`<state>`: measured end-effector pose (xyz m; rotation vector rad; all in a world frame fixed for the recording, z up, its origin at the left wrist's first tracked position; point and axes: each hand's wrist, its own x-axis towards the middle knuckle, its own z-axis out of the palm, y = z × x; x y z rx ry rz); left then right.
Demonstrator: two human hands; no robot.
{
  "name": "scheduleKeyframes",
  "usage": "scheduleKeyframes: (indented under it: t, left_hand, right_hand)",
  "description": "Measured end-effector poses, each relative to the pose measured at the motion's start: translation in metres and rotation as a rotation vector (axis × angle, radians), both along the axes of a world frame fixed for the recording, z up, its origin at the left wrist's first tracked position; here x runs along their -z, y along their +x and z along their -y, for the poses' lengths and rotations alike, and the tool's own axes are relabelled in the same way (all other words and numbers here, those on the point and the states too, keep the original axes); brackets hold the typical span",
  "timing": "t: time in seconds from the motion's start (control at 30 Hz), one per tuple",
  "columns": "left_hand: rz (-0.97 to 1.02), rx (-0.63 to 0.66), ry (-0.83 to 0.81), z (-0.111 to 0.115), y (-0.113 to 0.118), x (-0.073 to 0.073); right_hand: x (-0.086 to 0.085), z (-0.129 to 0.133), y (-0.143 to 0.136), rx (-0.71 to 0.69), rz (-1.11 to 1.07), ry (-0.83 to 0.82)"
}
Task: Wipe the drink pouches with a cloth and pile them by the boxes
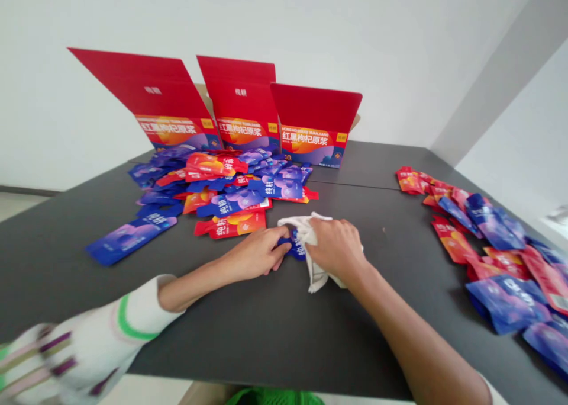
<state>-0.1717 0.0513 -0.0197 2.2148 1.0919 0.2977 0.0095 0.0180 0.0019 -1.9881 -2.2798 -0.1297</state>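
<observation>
My left hand [261, 252] is closed on one end of a blue pouch [298, 246] at the middle of the table. A white cloth [317, 275] is gripped in my right hand [336, 245] and pressed over the other end of that pouch, so most of it is hidden. Just beyond my hands lies a heap of blue and red pouches [239, 201]. One blue pouch [131, 236] rests apart at the heap's left front.
Three red boxes with raised lids [166, 127] [248, 129] [313, 144] stand behind the heap. More red and blue pouches [501, 257] lie along the right side of the dark table [248, 340]. Something green [275, 397] shows below the front edge.
</observation>
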Motion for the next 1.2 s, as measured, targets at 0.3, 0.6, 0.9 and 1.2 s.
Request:
scheduleKeyframes:
  t: [0.3, 0.6, 0.9, 1.2]
  left_hand:
    - [-0.008, 0.01, -0.007, -0.0001, 0.0003, -0.0005]
    - [-0.023, 0.013, 0.003, 0.0003, 0.0014, -0.0027]
    - [-0.026, 0.005, 0.008, 0.0004, 0.0018, -0.0032]
    - [-0.04, 0.02, 0.025, 0.001, 0.0022, -0.0072]
  right_hand:
    - [0.0017, 0.0017, -0.0019, -0.045, 0.001, -0.002]
    - [0.0016, 0.0015, -0.001, -0.082, -0.011, -0.01]
    - [0.0011, 0.003, -0.0009, -0.074, -0.007, -0.038]
    - [0.0017, 0.0053, -0.0017, -0.104, 0.003, -0.034]
